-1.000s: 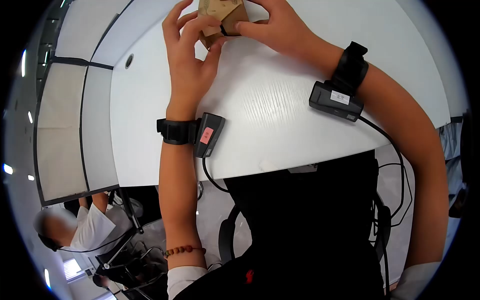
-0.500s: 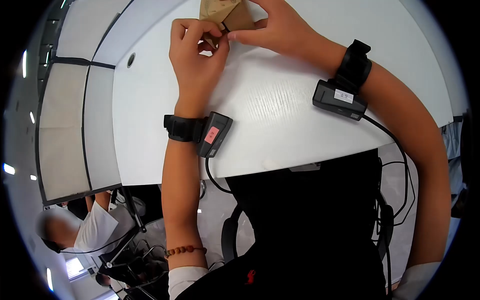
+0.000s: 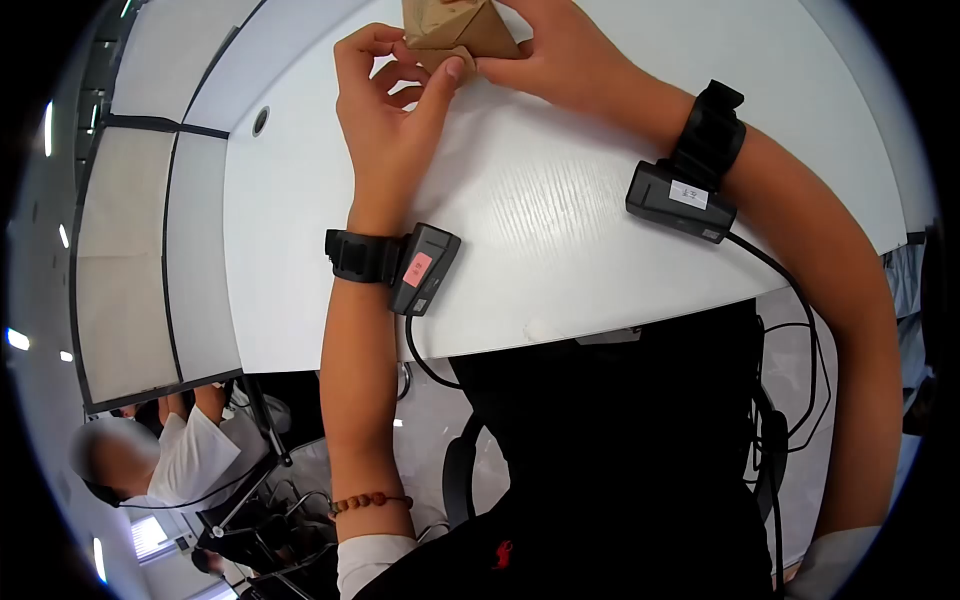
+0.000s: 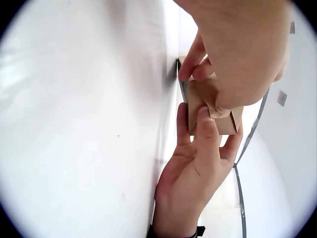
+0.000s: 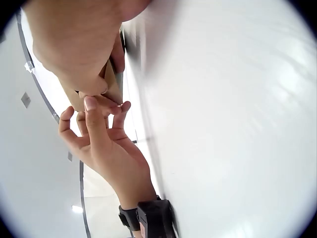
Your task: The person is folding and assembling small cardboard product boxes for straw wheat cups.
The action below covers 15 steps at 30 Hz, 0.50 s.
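Note:
A brown paper package (image 3: 468, 35) with folded end flaps is held between both hands near the head view's top edge, where its far part is cut off. My left hand (image 3: 385, 130) has its thumb on the folded flap at the near end, with bent fingers at the package's left side. My right hand (image 3: 575, 65) grips the package from the right, its thumb close to the left thumb. In the left wrist view, the right thumb presses on the end of the package (image 4: 198, 119) while other fingers reach round its sides. The left hand partly covers the flap there.
A white table (image 3: 540, 220) with a curved front edge lies under the hands. Pale partition panels (image 3: 125, 250) and a cable hole (image 3: 261, 121) are at the left. Cables (image 3: 775, 270) run from the wrist cameras. Another person (image 3: 190, 450) sits at lower left.
The left fingers have curled in at the near end, then spread somewhat, with the thumb now on the flap. The black strip visible earlier at that end is covered. The right hand stays on the package.

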Available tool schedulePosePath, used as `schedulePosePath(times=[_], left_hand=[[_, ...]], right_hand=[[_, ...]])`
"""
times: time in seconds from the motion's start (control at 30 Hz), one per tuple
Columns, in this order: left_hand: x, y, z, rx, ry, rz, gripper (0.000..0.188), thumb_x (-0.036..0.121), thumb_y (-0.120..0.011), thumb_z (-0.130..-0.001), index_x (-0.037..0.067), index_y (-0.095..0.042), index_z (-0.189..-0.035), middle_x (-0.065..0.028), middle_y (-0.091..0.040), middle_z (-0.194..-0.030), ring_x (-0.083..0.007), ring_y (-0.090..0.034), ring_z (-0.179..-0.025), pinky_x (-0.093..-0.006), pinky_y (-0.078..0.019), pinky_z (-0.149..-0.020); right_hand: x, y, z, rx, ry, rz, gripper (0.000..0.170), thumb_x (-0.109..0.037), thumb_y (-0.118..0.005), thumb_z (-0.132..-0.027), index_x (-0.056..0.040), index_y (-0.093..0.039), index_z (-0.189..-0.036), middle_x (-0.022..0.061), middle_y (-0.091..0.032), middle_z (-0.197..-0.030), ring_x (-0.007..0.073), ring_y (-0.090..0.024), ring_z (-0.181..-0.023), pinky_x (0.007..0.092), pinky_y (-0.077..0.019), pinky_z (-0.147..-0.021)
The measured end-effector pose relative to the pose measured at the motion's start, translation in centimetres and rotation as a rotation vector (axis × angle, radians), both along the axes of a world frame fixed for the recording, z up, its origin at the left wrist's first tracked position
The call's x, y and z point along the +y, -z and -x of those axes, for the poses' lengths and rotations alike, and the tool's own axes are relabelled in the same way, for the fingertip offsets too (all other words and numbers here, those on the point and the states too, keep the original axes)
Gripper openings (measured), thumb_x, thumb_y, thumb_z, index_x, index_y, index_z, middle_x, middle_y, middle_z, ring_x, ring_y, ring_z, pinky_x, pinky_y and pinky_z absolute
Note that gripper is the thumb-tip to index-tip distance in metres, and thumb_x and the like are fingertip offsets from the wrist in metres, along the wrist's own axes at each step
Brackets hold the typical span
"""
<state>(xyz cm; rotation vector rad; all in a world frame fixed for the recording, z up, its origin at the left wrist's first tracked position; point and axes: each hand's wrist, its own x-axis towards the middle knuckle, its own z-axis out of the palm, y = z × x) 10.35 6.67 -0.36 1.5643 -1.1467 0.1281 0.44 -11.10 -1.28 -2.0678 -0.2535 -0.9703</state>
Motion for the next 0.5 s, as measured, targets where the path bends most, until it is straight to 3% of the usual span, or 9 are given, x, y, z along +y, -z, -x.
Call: schedulePosePath(times=[0.23, 0.5], left_hand=[[-0.15, -0.10, -0.22, -0.131, -0.173, -0.110, 0.048, 0.016, -0.081, -0.086, 0.000, -0.055, -0.124, -0.0174, -0.073, -0.104, -0.0190, -0.074, -0.076, -0.0287, -0.0599, -0.061], [-0.46, 0.19, -0.44, -0.151, -0.196, -0.104, 0.044, 0.013, -0.079, -0.086, 0.000, -0.057, -0.122, -0.0173, -0.074, -0.100, -0.0192, -0.074, -0.074, -0.0288, -0.0603, -0.061]], right_hand=[[0.19, 0.07, -0.01, 0.001, 0.001, 0.044, 0.058, -0.011, -0.078, -0.082, -0.0077, -0.054, -0.135, 0.0282, -0.041, -0.146, 0.0466, -0.040, -0.141, 0.0487, -0.0408, -0.114], [0.29, 0.25, -0.27, 0.069, -0.014, -0.024, 0.057, -0.004, -0.074, -0.082, -0.0054, -0.053, -0.134, 0.0289, -0.041, -0.146, 0.0472, -0.040, -0.142, 0.0493, -0.0415, -0.115]])
